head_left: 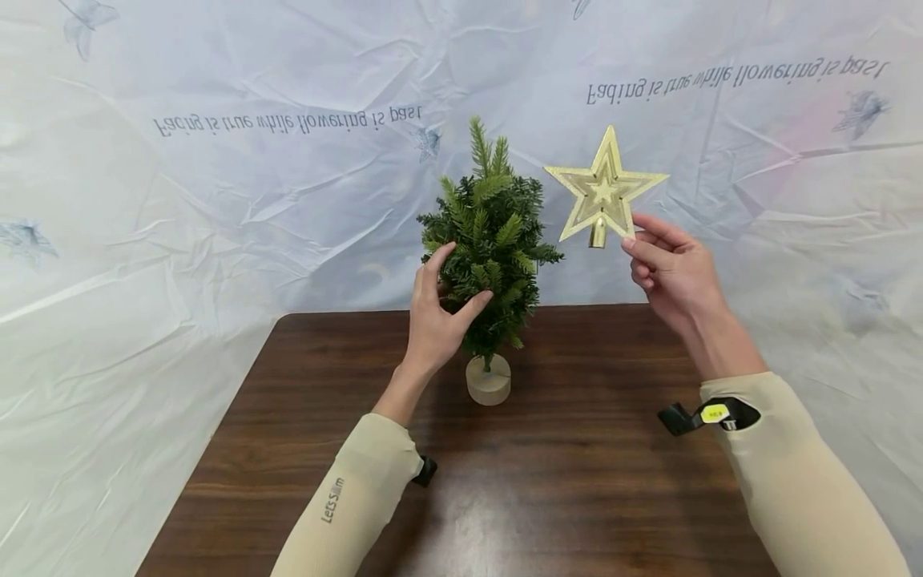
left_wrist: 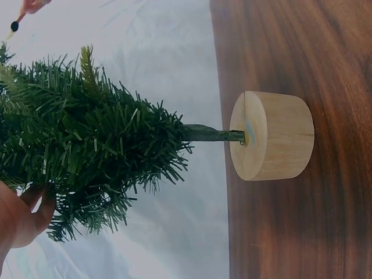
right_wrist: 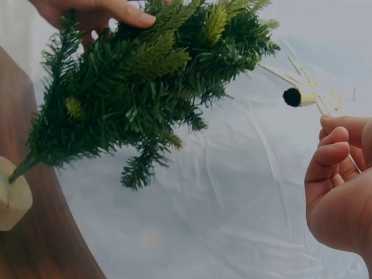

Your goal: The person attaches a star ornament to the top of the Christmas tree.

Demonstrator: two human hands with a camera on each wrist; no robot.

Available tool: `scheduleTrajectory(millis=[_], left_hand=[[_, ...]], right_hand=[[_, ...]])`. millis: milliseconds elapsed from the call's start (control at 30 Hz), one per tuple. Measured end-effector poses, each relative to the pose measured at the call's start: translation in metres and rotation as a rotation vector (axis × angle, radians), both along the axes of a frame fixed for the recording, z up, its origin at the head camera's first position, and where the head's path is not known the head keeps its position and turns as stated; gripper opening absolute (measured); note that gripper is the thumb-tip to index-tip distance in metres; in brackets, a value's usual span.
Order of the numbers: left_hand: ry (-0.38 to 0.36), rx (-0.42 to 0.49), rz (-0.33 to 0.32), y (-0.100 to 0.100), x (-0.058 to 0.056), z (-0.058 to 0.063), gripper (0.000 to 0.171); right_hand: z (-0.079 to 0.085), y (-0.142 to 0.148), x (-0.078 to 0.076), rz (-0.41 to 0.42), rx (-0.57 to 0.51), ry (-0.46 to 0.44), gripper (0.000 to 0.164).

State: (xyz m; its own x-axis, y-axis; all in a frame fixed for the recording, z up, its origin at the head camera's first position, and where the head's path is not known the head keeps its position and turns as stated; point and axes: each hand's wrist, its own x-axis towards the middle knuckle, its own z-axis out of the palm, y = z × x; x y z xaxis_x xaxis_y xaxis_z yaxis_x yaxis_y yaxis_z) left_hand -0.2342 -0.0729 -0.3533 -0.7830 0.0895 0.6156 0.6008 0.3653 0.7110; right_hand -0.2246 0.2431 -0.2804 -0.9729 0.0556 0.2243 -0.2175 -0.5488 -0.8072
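Observation:
A small artificial Christmas tree (head_left: 497, 240) stands upright with its round wooden base (left_wrist: 285, 136) on the table. My left hand (head_left: 438, 324) holds the tree by its left side, thumb and index finger curved about the branches; the other fingers are partly hidden in the foliage. To the right of the treetop, my right hand (head_left: 678, 268) pinches a gold star topper (head_left: 604, 188) by a lower point. The star faces me in the head view, its short hollow tube (right_wrist: 299, 97) pointing down. In the right wrist view the star appears nearly edge-on.
A dark brown wooden table (head_left: 577, 481) lies under the tree, its back edge just behind the base. Behind it hangs a creased pale cloth (head_left: 288, 200) with printed lettering. Black straps circle both sleeved wrists.

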Motion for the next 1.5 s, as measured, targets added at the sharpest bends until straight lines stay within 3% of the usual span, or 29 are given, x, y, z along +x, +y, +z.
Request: scheduleTrajectory(millis=[1500], left_hand=[[-0.017,-0.002,0.009,0.0,0.002,-0.001,0.08]], right_hand=[[0.053,-0.046,-0.014,0.029,-0.027,0.094,0.032]])
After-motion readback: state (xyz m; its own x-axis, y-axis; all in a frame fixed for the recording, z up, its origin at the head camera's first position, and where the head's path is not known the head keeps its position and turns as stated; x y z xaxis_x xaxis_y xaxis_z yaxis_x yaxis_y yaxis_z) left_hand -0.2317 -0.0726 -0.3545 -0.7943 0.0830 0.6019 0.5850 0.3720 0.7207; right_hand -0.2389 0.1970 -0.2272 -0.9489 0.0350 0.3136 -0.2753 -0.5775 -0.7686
